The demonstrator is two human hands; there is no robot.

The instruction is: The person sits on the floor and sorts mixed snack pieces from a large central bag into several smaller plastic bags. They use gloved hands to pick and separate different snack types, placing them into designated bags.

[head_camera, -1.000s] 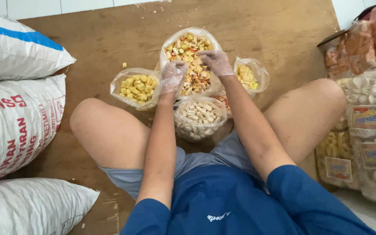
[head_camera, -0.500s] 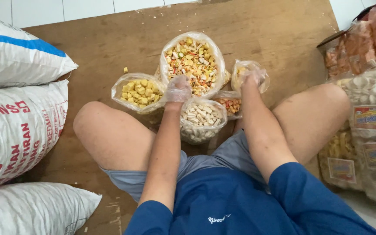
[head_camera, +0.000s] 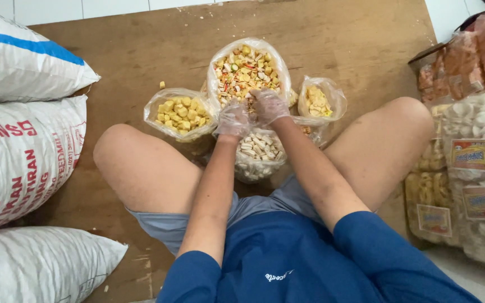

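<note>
Seated person, legs spread on a wooden floor (head_camera: 338,33), both forearms extended forward and converging over a cluster of open clear plastic bags.

Left hand (head_camera: 234,119): covered by a thin clear plastic glove, wrist straight, palm down. It sits at the near rim of the large bag of mixed snacks (head_camera: 246,70), directly above the bag of pale oblong crackers (head_camera: 259,148). Fingers are curled inward and close together; whether they pinch anything cannot be told.

Right hand (head_camera: 268,105): also gloved, just beside the left and touching or nearly touching it. Forearm angles in from the right knee. Fingers are bent downward at the mixed bag's near edge, bunched together; contents of the grasp are not visible.

Mixed snack bag stands upright, centre of the group, mouth open. The pale cracker bag lies just in front of it, between the thighs.

Surroundings: a bag of yellow cube-shaped snacks (head_camera: 182,112) to the left, a smaller bag of yellow crackers (head_camera: 320,100) to the right. Three white woven sacks (head_camera: 23,163) are stacked at far left. Packaged crackers (head_camera: 472,168) are piled at right.
</note>
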